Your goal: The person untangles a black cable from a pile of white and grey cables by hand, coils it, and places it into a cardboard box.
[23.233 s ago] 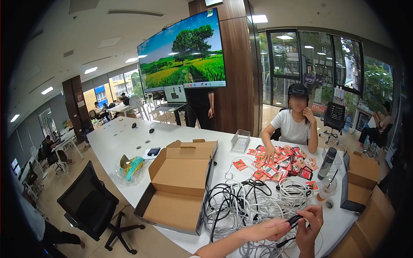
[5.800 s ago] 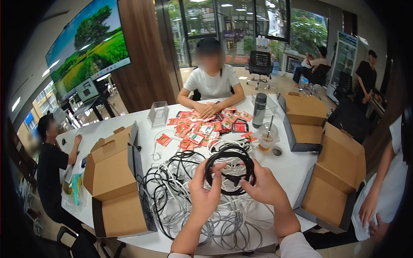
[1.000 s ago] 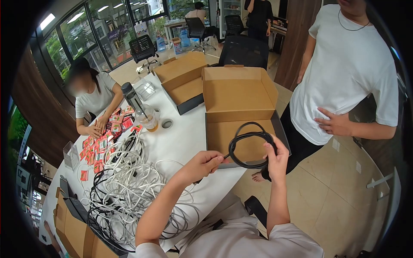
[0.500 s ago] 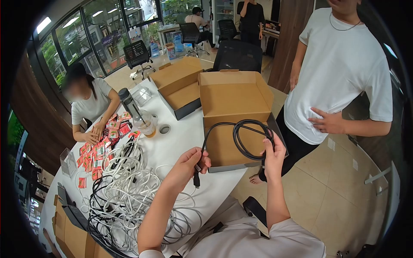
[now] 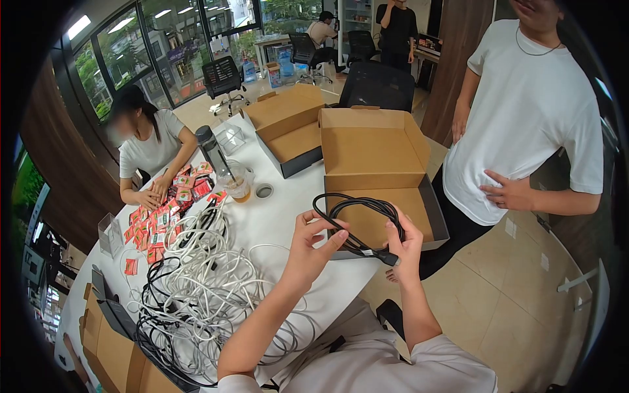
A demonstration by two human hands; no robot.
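A black cable [image 5: 362,204], wound into several loops, hangs between my two hands above an open cardboard box [image 5: 419,219]. My right hand [image 5: 406,243] is closed round the right side of the coil. The cable's plug [image 5: 389,259] sticks out just below that hand's fingers. My left hand [image 5: 313,247] pinches the cable at the left side of the coil, thumb and fingers close together. Left of my forearm lies a tangled heap of white and grey cables [image 5: 203,288], with black cables [image 5: 154,295] along its left side.
A second open box [image 5: 288,141] stands behind. Red packets [image 5: 160,219] lie before a seated person [image 5: 154,141]. A bottle [image 5: 213,150], a plastic cup [image 5: 239,187] and an acrylic holder [image 5: 110,234] stand on the white table [image 5: 278,223]. Another person [image 5: 524,118] stands right of the boxes.
My left hand has brought the cable's loose end rightward, and the coil now has more loops. The plug has moved from below my left hand to my right hand. The view has shifted slightly.
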